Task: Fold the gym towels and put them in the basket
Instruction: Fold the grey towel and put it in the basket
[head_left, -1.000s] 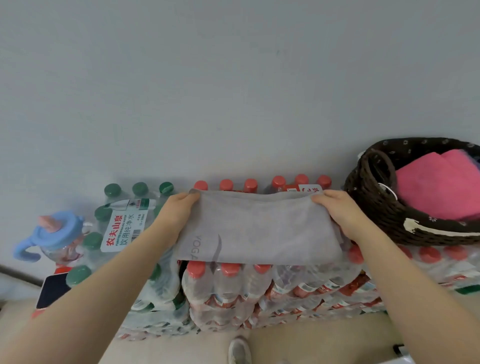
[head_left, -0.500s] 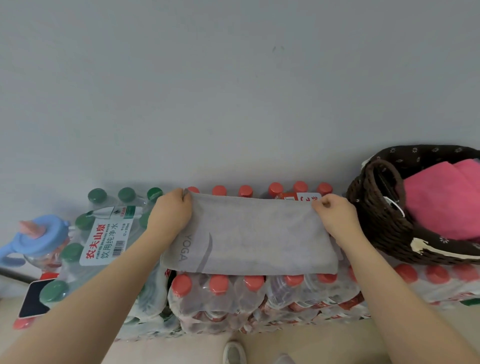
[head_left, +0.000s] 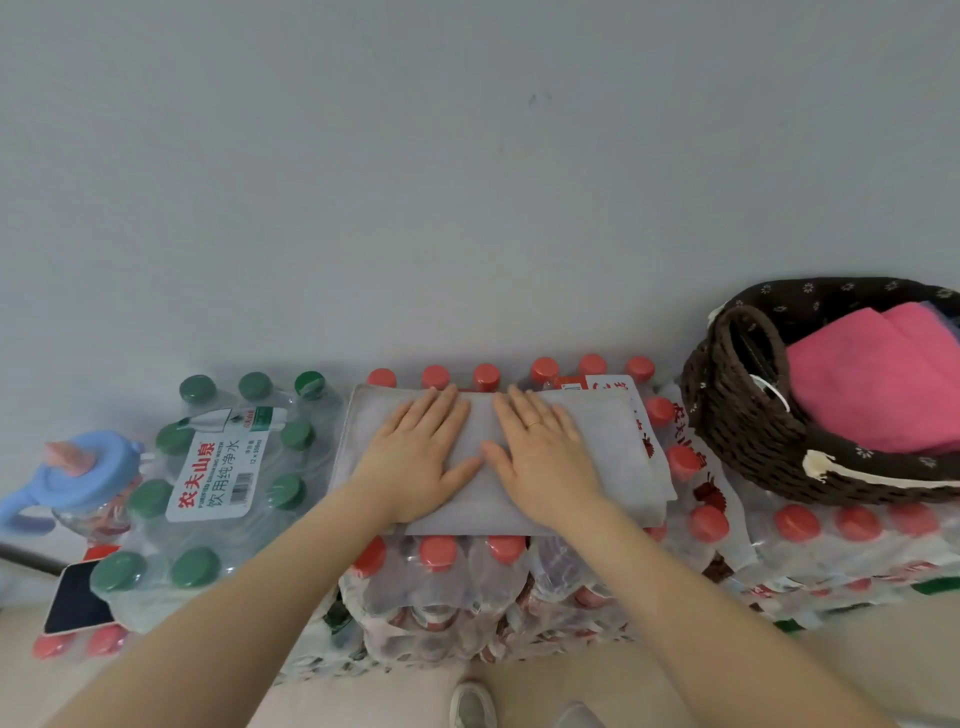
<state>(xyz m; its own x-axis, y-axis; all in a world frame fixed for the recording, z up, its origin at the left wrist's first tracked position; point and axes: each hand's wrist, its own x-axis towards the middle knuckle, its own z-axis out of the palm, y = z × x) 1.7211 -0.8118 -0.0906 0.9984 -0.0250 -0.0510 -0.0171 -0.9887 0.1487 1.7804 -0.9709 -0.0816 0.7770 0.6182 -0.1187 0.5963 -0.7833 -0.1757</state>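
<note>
Two hands lay flat, palms down, on a folded grey towel (head_left: 613, 452) at the centre of the view: the left hand (head_left: 415, 457) and the right hand (head_left: 545, 457) rested side by side with fingers straight and spread, thumbs nearly meeting, gripping nothing. A thin ring (head_left: 533, 424) showed on one finger of the right hand. The towel sat on a shrink-wrapped pack of red-capped water bottles (head_left: 467, 577), its far edge near the grey wall (head_left: 467, 182) at 12 o'clock. At 3 o'clock from the towel, well apart from it, a dark woven basket (head_left: 737, 415) stood on another red-capped pack (head_left: 852, 540) and held a folded pink towel (head_left: 878, 384). At 9 o'clock, just beside the towel, was a pack of green-capped water bottles (head_left: 218, 467) with a white label; farther along at 9 o'clock stood a blue-lidded sippy cup (head_left: 78, 478). A dark phone (head_left: 78, 597) lay at 8 o'clock. A shoe tip (head_left: 472, 706) appeared at 6 o'clock.
</note>
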